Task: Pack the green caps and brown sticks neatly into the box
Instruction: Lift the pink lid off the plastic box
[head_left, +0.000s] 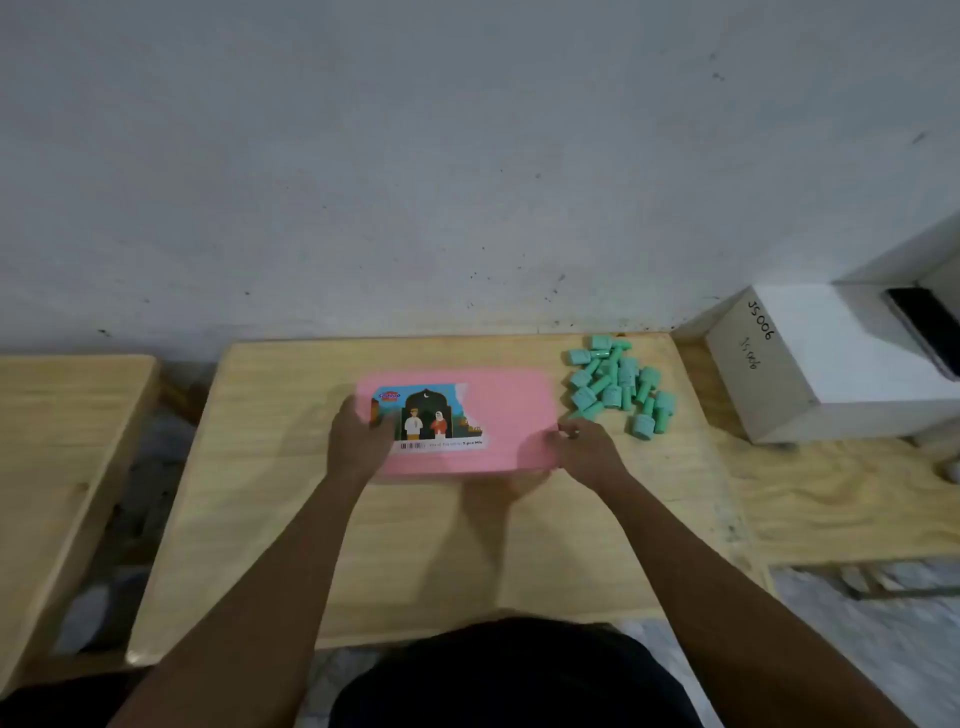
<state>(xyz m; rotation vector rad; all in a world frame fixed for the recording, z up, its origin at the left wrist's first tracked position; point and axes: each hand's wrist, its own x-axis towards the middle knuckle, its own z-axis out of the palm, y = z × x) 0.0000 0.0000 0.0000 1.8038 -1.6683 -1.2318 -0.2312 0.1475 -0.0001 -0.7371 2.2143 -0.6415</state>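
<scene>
Bare left hand (358, 441) and right hand (587, 449), forearms (270, 571) uncovered to frame edge. Plain black garment (519, 675) at bottom centre.

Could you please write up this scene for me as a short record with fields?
container: pink box, lid on, sticker on top
surface: wooden table
left hand: grips the box's left end
right hand: grips the box's right end
green caps: loose pile on the table, right of the box, apart from it
other: white box marked JS006, far right
</scene>
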